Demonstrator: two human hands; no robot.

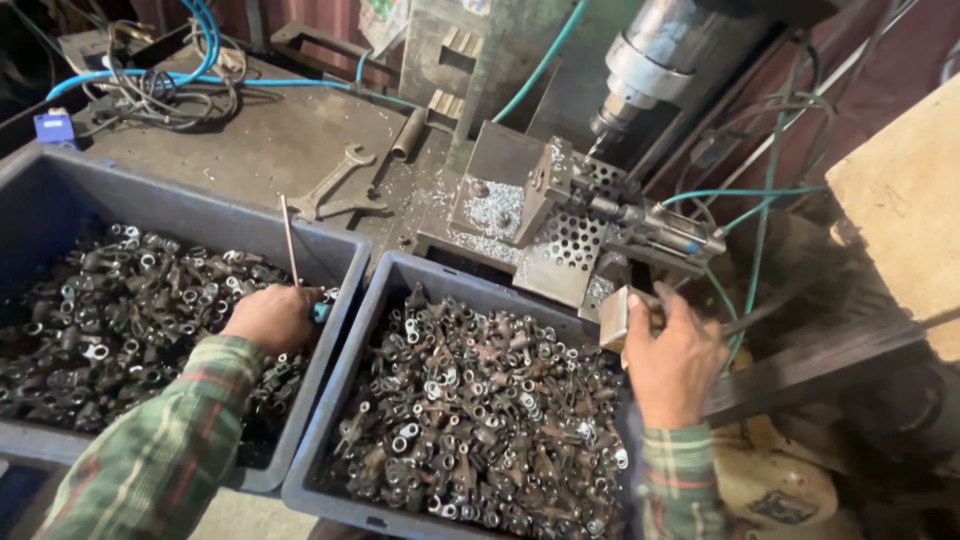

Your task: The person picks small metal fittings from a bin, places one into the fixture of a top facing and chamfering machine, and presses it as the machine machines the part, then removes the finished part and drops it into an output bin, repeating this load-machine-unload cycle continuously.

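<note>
Over the left bin [60, 190] the left hand [270, 318] grips a thin rod [290, 240]; the right hand [672, 360] clasps a lever (its knob [615, 318] hidden), which could slip and jam the drill [610, 118].

Flat grey steel open-ended wrench [338, 185] lies left of perforated metal drill fixture [565, 215]; tangled blue hose and black cables [165, 85] far left; silver drill spindle [645, 70] above.
</note>
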